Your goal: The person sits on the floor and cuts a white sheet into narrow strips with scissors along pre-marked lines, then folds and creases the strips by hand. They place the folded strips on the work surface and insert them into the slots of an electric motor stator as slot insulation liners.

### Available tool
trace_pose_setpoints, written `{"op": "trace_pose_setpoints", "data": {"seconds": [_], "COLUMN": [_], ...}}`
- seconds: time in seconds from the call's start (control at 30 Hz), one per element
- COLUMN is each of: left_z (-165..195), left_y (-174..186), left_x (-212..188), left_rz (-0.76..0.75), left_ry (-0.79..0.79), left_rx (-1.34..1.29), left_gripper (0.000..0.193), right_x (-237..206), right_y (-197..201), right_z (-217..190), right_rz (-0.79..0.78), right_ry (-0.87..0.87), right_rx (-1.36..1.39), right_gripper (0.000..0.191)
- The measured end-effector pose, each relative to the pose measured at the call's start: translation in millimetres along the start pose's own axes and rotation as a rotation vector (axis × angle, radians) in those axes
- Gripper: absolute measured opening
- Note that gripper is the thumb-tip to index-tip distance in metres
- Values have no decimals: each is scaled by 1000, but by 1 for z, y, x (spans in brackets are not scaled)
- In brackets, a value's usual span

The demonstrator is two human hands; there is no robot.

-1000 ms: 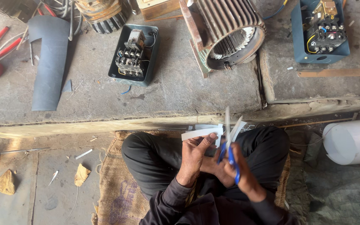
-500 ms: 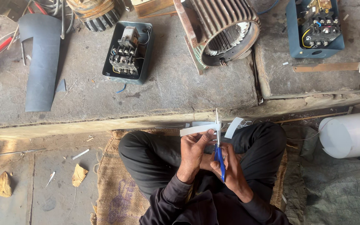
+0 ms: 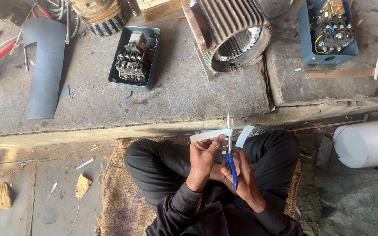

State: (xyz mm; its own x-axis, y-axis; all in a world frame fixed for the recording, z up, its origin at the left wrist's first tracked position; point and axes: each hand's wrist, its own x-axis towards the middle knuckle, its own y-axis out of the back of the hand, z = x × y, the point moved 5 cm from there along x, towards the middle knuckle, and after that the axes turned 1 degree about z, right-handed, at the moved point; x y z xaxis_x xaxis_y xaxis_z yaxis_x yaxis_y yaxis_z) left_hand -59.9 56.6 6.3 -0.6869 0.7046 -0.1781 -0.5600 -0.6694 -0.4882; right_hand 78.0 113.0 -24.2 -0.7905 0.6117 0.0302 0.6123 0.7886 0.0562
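Two hands are working above the lap: the left hand (image 3: 204, 155) is pinching a thin white paper strip (image 3: 211, 135), while the right hand (image 3: 241, 175), at four o'clock, is gripping blue-handled steel scissors (image 3: 230, 150).

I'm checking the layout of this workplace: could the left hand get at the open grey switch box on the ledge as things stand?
Probably not freely: the left hand holds a white strip, though the path to the switch box looks unobstructed.

White strip (image 3: 208, 135) in left hand (image 3: 204, 157) — scissors (image 3: 229, 153) in right hand (image 3: 241, 175).
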Motion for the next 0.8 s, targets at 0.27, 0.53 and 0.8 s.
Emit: {"op": "trace_pose_setpoints", "data": {"seconds": [0.27, 0.53, 0.8], "left_z": [-2, 1, -2], "left_y": [0, 0, 3], "left_x": [1, 3, 5], "left_rz": [4, 0, 9], "left_ry": [9, -23, -10], "left_rx": [6, 20, 77], "left_gripper": [19, 19, 21], "right_x": [0, -1, -4], "right_y": [1, -1, -5], "right_z": [-2, -5, 0], "right_rz": [21, 42, 81], "right_ry": [-32, -26, -50], "right_rx": [-35, 13, 11], "right_gripper": [57, 52, 49]}}
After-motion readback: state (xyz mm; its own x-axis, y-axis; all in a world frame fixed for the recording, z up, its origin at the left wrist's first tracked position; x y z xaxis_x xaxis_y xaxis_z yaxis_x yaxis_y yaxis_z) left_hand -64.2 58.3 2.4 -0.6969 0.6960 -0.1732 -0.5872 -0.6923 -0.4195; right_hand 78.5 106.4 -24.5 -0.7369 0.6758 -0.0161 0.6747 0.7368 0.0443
